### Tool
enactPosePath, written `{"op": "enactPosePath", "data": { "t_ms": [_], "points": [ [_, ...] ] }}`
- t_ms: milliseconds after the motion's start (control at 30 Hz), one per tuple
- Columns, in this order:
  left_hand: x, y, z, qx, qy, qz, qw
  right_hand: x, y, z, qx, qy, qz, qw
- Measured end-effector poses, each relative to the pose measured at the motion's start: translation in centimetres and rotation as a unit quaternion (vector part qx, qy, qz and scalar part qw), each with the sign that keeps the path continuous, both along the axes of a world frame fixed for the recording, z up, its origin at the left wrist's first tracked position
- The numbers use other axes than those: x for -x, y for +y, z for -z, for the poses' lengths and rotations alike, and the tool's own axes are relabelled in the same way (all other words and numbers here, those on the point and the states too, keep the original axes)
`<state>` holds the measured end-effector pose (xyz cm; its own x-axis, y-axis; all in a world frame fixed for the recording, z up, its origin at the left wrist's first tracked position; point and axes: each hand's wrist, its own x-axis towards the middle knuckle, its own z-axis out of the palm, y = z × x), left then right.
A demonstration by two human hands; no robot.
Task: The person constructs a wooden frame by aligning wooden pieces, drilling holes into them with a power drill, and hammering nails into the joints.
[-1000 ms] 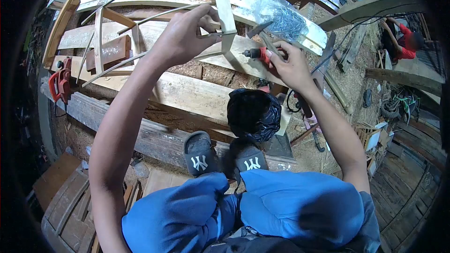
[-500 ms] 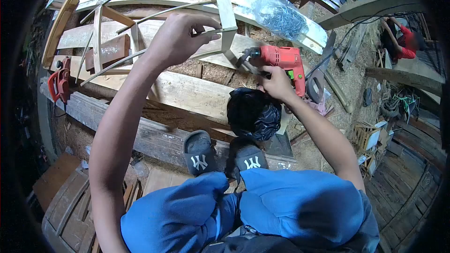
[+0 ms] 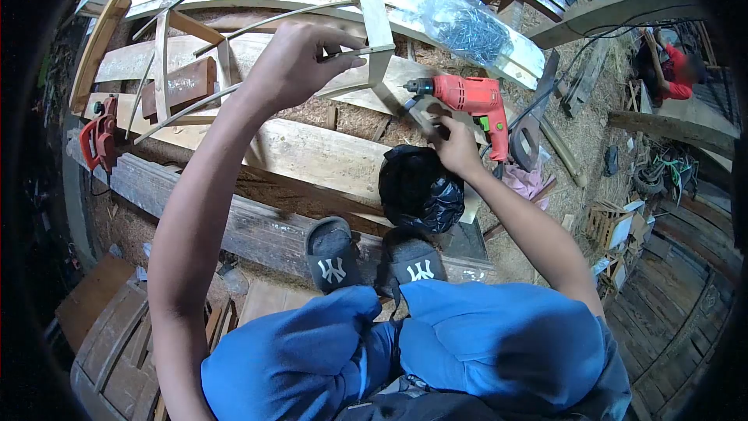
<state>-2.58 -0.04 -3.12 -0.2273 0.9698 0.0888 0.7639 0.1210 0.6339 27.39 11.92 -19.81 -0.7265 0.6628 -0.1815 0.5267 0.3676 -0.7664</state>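
My left hand [image 3: 300, 66] is closed, thumb and fingers pinching the end of a thin wooden slat [image 3: 352, 52] against the pale upright [image 3: 375, 27] of a light wooden frame. The slat's other part runs behind my forearm toward the left. My right hand [image 3: 458, 144] is wrapped around a hammer [image 3: 421, 115], which is smeared by motion and apart from the frame. Just below that hand sits an open black plastic bag [image 3: 425, 191], its inside too dark to make out. A red power drill [image 3: 467, 97] lies right beside the hammer.
A clear bag of nails [image 3: 471, 31] rests on a pale plank. A handsaw [image 3: 526, 144] lies right of the drill, a red tool [image 3: 99, 136] at far left. Long boards [image 3: 312, 152] cross the sawdust-covered ground. A person in a red shirt [image 3: 676, 70] is at upper right.
My right hand and the hammer have shifted slightly down and left, away from the drill. My left hand and the slat have stayed in place.
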Motion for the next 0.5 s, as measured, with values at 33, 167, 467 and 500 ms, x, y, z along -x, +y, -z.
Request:
{"op": "enactPosePath", "data": {
  "t_ms": [33,167,467,500],
  "points": [
    [-0.1,0.0,-0.2,0.0,0.0,0.001,1.0,-0.1,0.0,0.2,0.0,0.0,0.001,1.0],
    [-0.1,-0.2,-0.3,-0.001,-0.001,0.003,1.0,-0.6,0.0,1.0,-0.02,0.004,-0.001,1.0],
    [-0.3,-0.2,-0.2,-0.002,-0.011,-0.001,1.0,-1.1,-0.4,0.5,-0.101,0.002,-0.035,0.994],
    [-0.3,-0.2,-0.2,-0.011,-0.011,0.006,1.0,-1.1,-0.3,0.4,-0.09,-0.007,-0.038,0.995]
  ]
}}
